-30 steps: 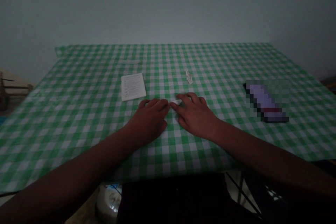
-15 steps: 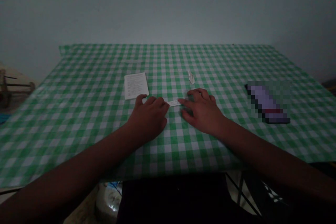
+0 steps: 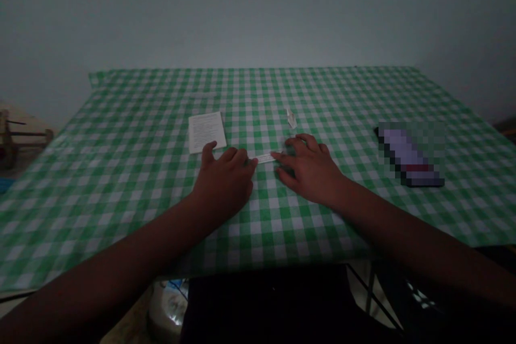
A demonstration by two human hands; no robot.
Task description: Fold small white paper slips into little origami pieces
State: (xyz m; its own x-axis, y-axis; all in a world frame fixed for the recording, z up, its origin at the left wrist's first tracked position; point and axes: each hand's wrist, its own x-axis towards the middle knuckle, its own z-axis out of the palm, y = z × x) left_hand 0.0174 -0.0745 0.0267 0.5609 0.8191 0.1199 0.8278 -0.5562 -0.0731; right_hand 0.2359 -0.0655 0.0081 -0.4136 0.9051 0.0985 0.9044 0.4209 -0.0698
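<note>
A narrow white strip of folded paper [image 3: 265, 158] with printed lines lies flat on the checked cloth, between my two hands. My left hand [image 3: 223, 180] rests at its left end, the index fingertip on the paper and the little finger lifted near a printed sheet. That white printed sheet [image 3: 207, 131] lies just beyond my left hand. From the other side, my right hand [image 3: 310, 169] touches the strip's right end with its index fingertip, fingers spread and thumb apart. A small crumpled white scrap [image 3: 291, 117] lies beyond my right hand.
A green and white checked cloth [image 3: 258, 231] covers the table. To the right lies a phone [image 3: 409, 158], blurred by pixelation. A faint clear strip [image 3: 201, 95] lies farther back. A plain wall [image 3: 258, 11] stands behind the table.
The fingers of my left hand have spread a little, and its little finger has moved slightly left. My right hand stays almost in place. The whole view has shifted slightly.
</note>
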